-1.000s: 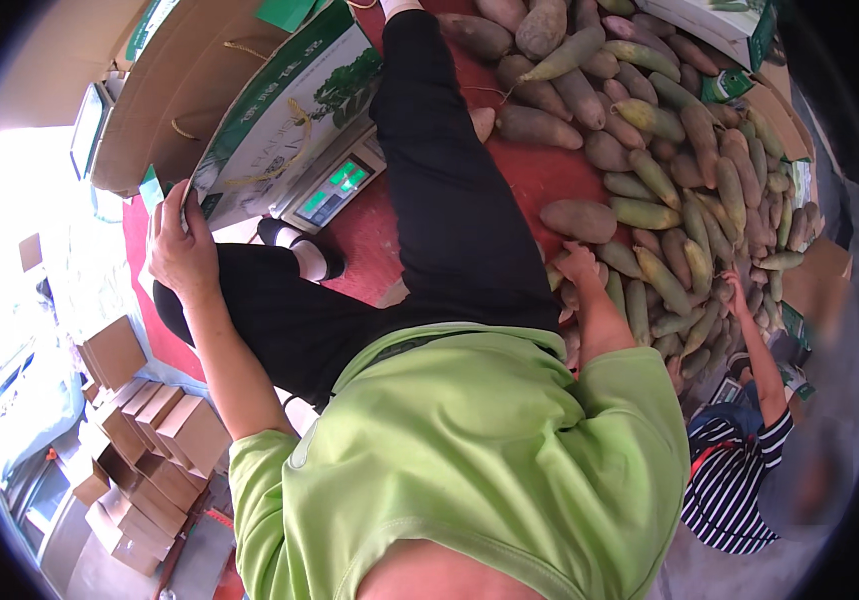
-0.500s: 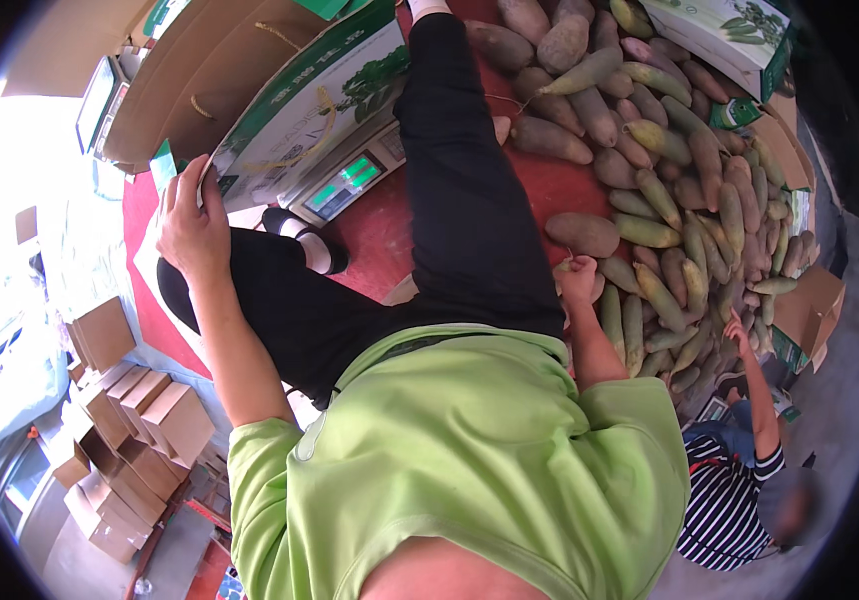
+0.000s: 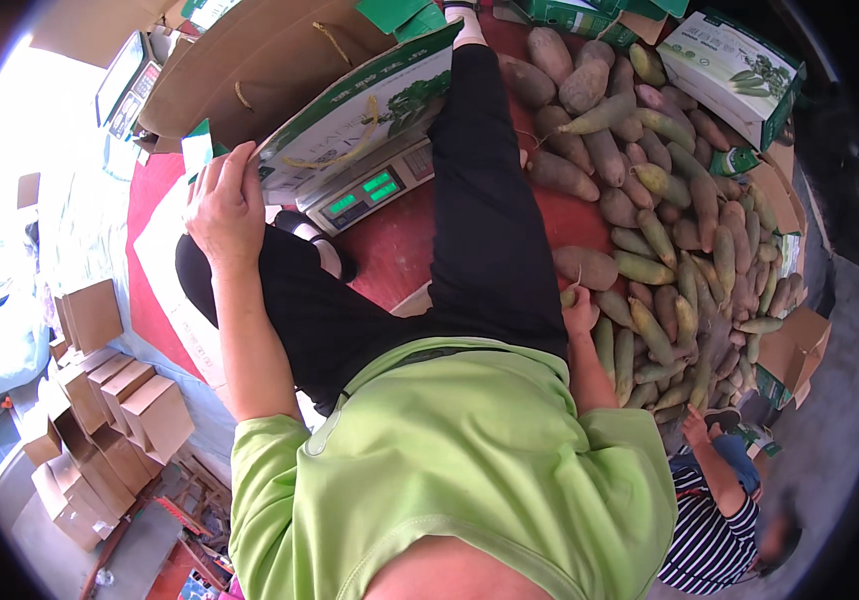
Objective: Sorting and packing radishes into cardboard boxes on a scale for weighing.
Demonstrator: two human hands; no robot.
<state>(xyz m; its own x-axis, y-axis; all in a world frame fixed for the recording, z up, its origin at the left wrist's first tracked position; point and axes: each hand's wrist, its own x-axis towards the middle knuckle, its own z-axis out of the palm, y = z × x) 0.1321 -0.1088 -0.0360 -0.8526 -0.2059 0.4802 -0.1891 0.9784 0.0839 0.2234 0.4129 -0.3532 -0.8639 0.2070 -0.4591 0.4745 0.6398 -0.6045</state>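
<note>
My left hand [image 3: 226, 212] is closed on the near edge of a large open carton [image 3: 344, 125], white and green outside with yellow cord handles. The carton rests on a digital scale [image 3: 364, 195] whose display glows green. My right hand [image 3: 578, 314] is closed at the left edge of a heap of green and brownish-purple radishes [image 3: 659, 245]. A greenish radish tip [image 3: 568, 297] shows at its fingers; the rest is hidden by hand and leg. A thick brownish radish [image 3: 585, 267] lies just beyond that hand.
A white-and-green box [image 3: 719, 75] lies at the heap's far right. Brown cartons [image 3: 139, 410] are stacked at lower left. A person in a striped shirt [image 3: 706, 530] reaches one hand [image 3: 694, 428] toward the heap's near side. Red sheeting [image 3: 389, 260] lies under the scale.
The whole view has shifted slightly. The other person's hand has moved back toward the near side of the heap. Both my hands keep about the same places on the carton and at the radishes.
</note>
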